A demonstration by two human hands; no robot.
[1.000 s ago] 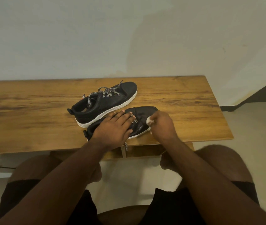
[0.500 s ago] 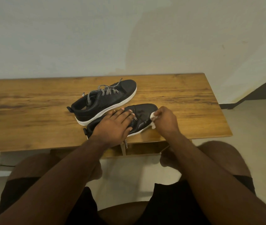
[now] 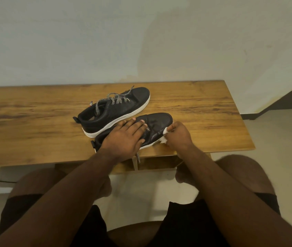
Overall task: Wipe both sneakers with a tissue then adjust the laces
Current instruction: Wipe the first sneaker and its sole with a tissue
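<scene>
Currently wiping near sneaker [image 3: 159, 122] toe side. Left hand [image 3: 123, 138] flat, fingers straight, pinning it; right hand [image 3: 177, 135] pinching tissue [image 3: 165, 135]. Best short strokes along sole edge, steady downward hold.

Probably a home room: a plain painted wall [image 3: 70, 41], pale tiled floor [image 3: 275, 139], and a wooden desk [image 3: 25, 122] with shelves beneath

L hand [image 3: 123, 138]: flat on near sneaker [image 3: 159, 123], fingers straight.
R hand [image 3: 178, 135]: pinches white tissue [image 3: 165, 135] vs sneaker's side.
Far sneaker [image 3: 116, 111]: beside it on wood table [image 3: 34, 122].
</scene>
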